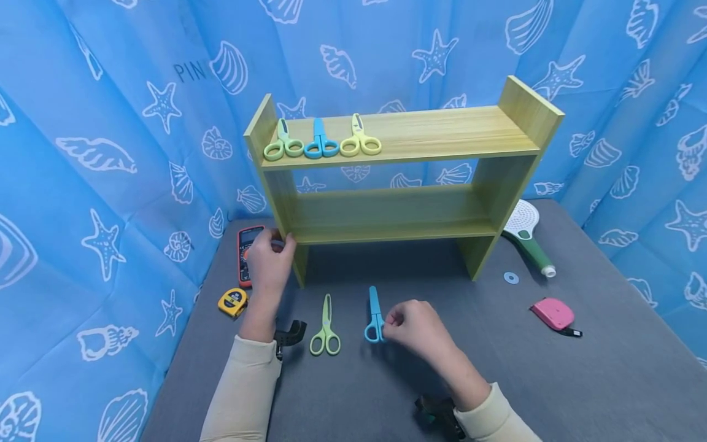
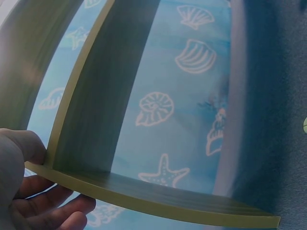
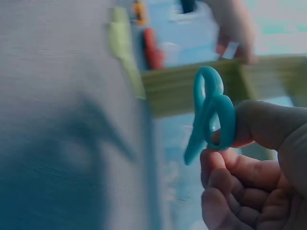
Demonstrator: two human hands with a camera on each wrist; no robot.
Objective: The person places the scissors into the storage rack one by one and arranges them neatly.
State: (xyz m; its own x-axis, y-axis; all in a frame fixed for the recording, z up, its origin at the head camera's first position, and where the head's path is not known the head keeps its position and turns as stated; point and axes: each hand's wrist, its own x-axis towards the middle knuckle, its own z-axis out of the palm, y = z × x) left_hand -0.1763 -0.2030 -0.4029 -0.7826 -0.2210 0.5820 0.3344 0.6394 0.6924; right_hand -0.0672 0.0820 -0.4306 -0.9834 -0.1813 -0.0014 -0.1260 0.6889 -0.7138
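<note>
My right hand (image 1: 417,328) pinches a handle loop of the blue scissors (image 1: 375,313) between thumb and fingers. In the right wrist view these scissors (image 3: 201,115) show in the air, over their shadow on the grey table. My left hand (image 1: 267,267) grips the left side panel of a wooden shelf (image 1: 386,237), thumb on one face and fingers on the other. Green scissors (image 1: 326,328) lie on the table between my hands. On the top board rest three more pairs, side by side at the left: green scissors (image 1: 284,141), blue scissors (image 1: 319,132) and yellow scissors (image 1: 358,134).
Left of the shelf lie a red-rimmed multimeter (image 1: 243,242), partly behind my left hand, and a yellow tape measure (image 1: 232,301). To the right are a green-handled shower head (image 1: 531,248), a small pale disc (image 1: 511,278) and a pink tape measure (image 1: 554,313). A blue curtain (image 1: 138,215) hangs around the table.
</note>
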